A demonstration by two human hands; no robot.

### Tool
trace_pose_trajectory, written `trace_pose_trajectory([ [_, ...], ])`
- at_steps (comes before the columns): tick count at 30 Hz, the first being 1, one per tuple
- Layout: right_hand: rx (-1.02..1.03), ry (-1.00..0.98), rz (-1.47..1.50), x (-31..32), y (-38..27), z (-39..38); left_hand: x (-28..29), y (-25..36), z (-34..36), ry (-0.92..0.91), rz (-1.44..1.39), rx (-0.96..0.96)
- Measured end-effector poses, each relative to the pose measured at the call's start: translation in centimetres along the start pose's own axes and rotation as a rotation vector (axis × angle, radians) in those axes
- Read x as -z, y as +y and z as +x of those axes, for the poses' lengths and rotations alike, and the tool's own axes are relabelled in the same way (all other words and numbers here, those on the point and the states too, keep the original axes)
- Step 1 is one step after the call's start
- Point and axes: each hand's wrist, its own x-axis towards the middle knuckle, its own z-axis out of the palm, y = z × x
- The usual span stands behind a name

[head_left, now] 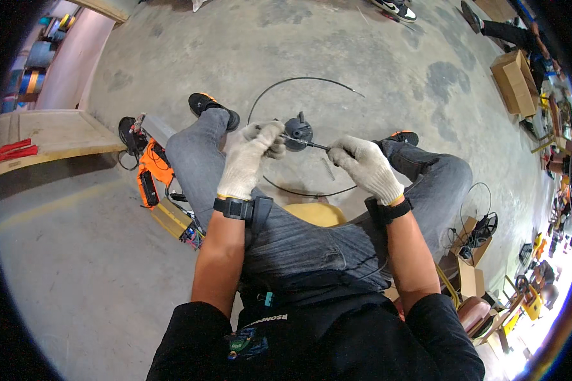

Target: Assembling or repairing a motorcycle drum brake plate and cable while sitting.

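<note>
Both my hands wear white knit gloves and are raised between my knees. My left hand (254, 152) is closed, its fingers pinching the thin, pale end of a black cable (318, 147). Around the thicker black part of that cable, my right hand (364, 166) is closed too. Just beyond and below the held length, a round black housing (299, 129) with a short stub on top rests on the floor, partly covered by the cable. A black cable loop (305, 79) curves over the concrete around it; whether it joins the held piece I cannot tell.
To my left lie an orange-and-black bag or case (154, 171), a yellow metal-edged box (173, 216) and a wooden board (51, 133) bearing red-handled pliers (14, 150). Cardboard boxes (515, 81) stand at right. Another person's shoe (395, 9) shows ahead.
</note>
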Motion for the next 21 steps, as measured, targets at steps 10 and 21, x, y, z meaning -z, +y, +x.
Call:
trace_pose_trajectory([
  [10, 0.013, 0.015, -0.006, 0.1, 0.0, -0.1, 0.7, -0.4, 0.5, -0.002, -0.23, -0.082],
  [21, 0.031, -0.022, -0.028, -0.1, -0.5, 0.0, -0.8, 0.5, -0.7, -0.345, 0.11, 0.062],
])
